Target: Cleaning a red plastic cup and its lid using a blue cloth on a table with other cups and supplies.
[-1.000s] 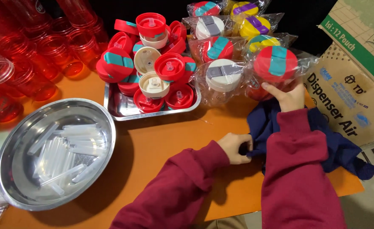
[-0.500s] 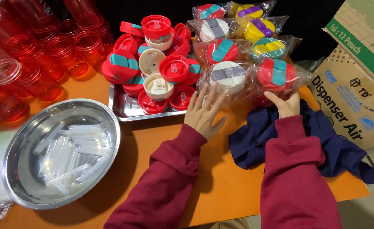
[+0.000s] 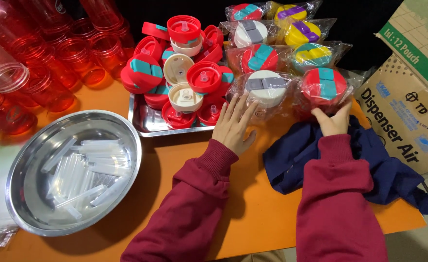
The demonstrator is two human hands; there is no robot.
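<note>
The left hand lies flat with its fingers spread wide. The fingertips touch a white lid in a clear bag; the hand holds nothing. The right hand curls its fingers around the bottom edge of a red lid in a clear bag and grips it. Both bagged lids sit at the front of a pile, just past the hands on the orange table.

A dark blue cloth lies crumpled under the right wrist. Behind the two lids are more bagged lids, yellow, red and white, stacked close together. A brown cardboard box stands on the right, touching the cloth's far side.

Left of the left hand is a shiny metal tray. It is heaped with loose red lids and a few white ones, some upside down. Its corner sits just beside the left hand's fingers.

Nearer, on the left, is a round metal bowl. Inside it lie many clear plastic straws, all jumbled.

Red see-through cups lie crowded at the far left, behind the bowl.
</note>
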